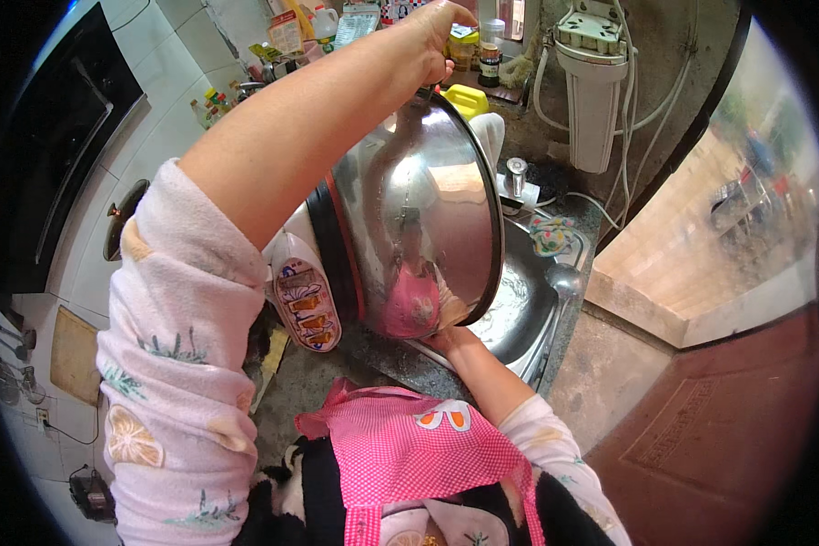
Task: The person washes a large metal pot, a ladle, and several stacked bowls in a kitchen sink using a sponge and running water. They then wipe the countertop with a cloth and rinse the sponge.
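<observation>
A large polished metal vessel (430, 177) with a dark rim stands tilted before me, its shiny side mirroring the pink apron. My right hand (447, 338) is at its lower edge, fingers mostly hidden behind the metal. Across the top reaches my left arm, and my left hand (437, 41) is above the vessel's upper edge, near the jars at the back. Its fingers look spread, and I see nothing between them. Left of the vessel is a white appliance with a printed control panel (307, 304). A steel sink (519, 300) lies partly covered on the right.
A chrome faucet (516, 177) and a patterned cloth (551, 235) are by the sink. Behind stand a yellow container (465, 101), a dark-labelled jar (489, 67) and bottles. A white water filter (592, 102) with hoses hangs on the wall. A range hood (54, 136) is at left.
</observation>
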`<move>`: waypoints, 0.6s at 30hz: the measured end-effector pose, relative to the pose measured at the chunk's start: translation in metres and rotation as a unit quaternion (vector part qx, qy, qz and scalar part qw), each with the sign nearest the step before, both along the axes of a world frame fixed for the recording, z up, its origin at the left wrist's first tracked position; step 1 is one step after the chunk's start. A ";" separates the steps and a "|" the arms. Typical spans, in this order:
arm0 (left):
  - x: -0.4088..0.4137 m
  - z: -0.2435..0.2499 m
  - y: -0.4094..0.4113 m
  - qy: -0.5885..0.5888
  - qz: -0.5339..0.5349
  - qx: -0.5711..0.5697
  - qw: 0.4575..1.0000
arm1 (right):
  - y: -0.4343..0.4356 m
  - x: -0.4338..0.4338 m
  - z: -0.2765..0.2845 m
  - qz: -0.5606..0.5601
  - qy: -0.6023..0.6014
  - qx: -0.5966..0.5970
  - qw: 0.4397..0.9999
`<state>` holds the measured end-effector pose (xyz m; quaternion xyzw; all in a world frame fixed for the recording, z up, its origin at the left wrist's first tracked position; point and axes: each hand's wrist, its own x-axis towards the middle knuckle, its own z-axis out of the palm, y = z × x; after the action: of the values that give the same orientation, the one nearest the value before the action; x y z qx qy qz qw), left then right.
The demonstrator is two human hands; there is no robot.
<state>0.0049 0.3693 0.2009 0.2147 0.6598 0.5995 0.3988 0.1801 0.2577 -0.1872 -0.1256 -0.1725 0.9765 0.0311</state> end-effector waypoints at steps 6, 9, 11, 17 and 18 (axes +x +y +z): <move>0.018 0.022 -0.033 -0.045 -0.005 0.005 0.999 | -0.011 -0.004 0.019 -0.013 0.047 -0.005 0.999; -0.008 0.033 -0.058 -0.041 0.007 0.023 0.999 | -0.020 -0.004 0.048 -0.041 -0.018 0.094 0.995; -0.017 0.040 -0.105 -0.040 0.097 0.036 0.994 | -0.011 -0.005 0.054 -0.019 -0.074 0.149 0.986; -0.064 0.056 -0.237 0.001 0.139 0.117 0.983 | 0.023 -0.042 0.033 -0.024 -0.192 0.300 0.934; -0.048 0.058 -0.274 0.026 0.167 0.123 0.978 | 0.020 -0.042 0.056 -0.018 -0.190 0.328 0.925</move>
<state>-0.0435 0.0954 0.2591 0.1641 0.6178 0.7284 0.2465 0.1379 0.2774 -0.1313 -0.2951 -0.4833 0.8224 0.0544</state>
